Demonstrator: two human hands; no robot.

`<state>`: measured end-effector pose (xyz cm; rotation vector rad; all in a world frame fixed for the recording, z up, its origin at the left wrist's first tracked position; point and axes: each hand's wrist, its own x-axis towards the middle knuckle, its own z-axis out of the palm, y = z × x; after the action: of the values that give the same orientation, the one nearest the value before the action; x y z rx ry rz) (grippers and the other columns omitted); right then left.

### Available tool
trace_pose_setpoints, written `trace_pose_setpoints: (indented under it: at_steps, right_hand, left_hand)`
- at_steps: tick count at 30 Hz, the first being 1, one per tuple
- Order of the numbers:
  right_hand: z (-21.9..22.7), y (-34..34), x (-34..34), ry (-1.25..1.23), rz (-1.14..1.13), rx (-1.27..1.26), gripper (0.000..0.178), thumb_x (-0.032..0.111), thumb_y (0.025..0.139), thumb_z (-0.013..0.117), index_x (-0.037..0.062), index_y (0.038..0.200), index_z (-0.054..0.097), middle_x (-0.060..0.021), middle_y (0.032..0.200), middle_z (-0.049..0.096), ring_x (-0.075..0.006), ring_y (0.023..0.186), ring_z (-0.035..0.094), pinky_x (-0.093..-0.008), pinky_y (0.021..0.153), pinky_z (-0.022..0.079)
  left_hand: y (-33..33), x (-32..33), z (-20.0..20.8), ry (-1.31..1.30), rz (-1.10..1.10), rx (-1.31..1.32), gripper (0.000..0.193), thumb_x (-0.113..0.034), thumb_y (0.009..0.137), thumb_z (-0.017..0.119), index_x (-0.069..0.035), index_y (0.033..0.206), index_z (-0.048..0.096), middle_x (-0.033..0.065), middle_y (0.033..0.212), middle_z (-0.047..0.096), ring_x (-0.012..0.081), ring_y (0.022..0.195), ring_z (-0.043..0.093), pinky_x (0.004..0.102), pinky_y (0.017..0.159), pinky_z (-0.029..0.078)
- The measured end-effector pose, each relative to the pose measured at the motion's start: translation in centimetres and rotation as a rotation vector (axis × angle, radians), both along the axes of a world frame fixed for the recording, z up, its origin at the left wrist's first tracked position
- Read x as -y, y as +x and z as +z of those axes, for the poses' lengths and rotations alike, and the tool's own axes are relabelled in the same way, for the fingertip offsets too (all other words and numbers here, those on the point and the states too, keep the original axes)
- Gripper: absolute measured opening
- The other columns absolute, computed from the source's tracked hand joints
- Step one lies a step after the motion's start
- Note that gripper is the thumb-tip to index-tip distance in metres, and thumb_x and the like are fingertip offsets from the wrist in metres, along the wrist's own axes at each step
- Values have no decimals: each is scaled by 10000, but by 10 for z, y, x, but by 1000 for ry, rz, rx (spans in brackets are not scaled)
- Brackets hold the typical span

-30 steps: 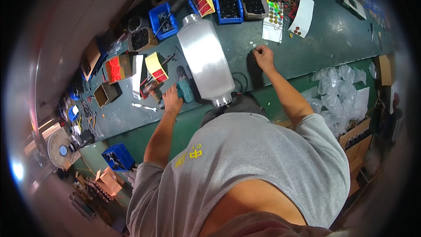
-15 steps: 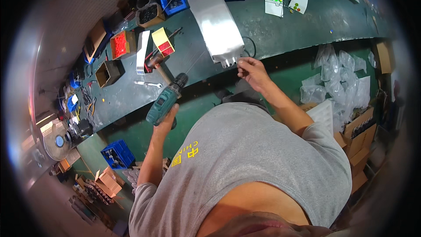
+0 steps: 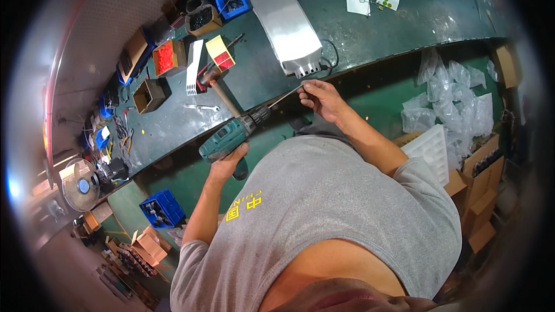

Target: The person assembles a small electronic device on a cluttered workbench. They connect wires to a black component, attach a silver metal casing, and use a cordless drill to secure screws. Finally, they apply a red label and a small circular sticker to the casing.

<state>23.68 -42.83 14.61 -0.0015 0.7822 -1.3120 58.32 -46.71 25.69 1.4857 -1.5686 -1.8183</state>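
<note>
My left hand (image 3: pixel 229 163) is wrapped round the grip of a green cordless drill (image 3: pixel 224 138), held level over the bench's front edge. A long thin driver bit (image 3: pixel 285 97) runs from its chuck to the right. At the bit's tip my right hand (image 3: pixel 321 100) is closed in a pinch; anything small between its fingertips is too hidden to make out. Just beyond that hand lies a silver metal housing (image 3: pixel 287 29), its notched near end close to the bench edge. A black cable (image 3: pixel 333 52) loops out beside this end.
A hammer (image 3: pixel 226 93) and a wrench (image 3: pixel 202 107) lie on the green bench (image 3: pixel 381 37) left of the housing. Behind them stand an open box of red parts (image 3: pixel 167 58) and blue bins (image 3: pixel 231 0). Clear plastic bags (image 3: pixel 451 98) and cartons (image 3: pixel 484 190) are at the right.
The drill has swung right and turned so its bit reaches my right fingertips. My right hand has drawn slightly back and left, away from the housing's end.
</note>
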Motion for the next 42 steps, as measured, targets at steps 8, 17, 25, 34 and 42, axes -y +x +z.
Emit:
trace_pose_setpoints:
  at_steps: [8,17,25,34,42]
  right_hand:
    - [2,-11,4,-12,93,-6,169,156,980,688,18,1072,653,-98,987,711,-163,841,711,-278,734,634]
    - [-7,-22,27,-72,418,-49,168,153,979,685,23,1079,650,-81,976,707,-126,798,690,-240,706,603]
    - [-30,3,34,189,185,101,308,249,943,746,25,1126,642,-99,1076,688,-177,943,691,-281,826,624]
    - [-64,-10,26,242,-135,63,404,293,893,805,56,1146,598,-87,1053,600,-237,989,654,-471,968,588]
    - [-71,-9,32,203,-166,39,402,272,885,814,77,1153,586,-67,1065,598,-246,982,654,-458,935,596]
  left_hand:
    - [0,15,9,50,-10,-23,327,-236,902,795,-51,1153,699,30,1038,706,137,861,646,308,771,554]
    - [18,44,12,97,-67,28,294,-210,903,779,-43,1132,700,36,1011,709,134,809,643,311,750,551]
    - [-3,47,-13,-67,32,83,272,-223,927,754,-36,1110,678,28,896,658,137,778,624,316,732,531]
    - [-30,60,-7,-141,-74,199,155,-212,952,721,-62,961,680,-24,790,590,93,731,545,281,658,450]
    - [-46,89,27,-156,-197,114,231,-170,947,733,-46,1136,685,-11,907,644,105,836,590,276,778,506]
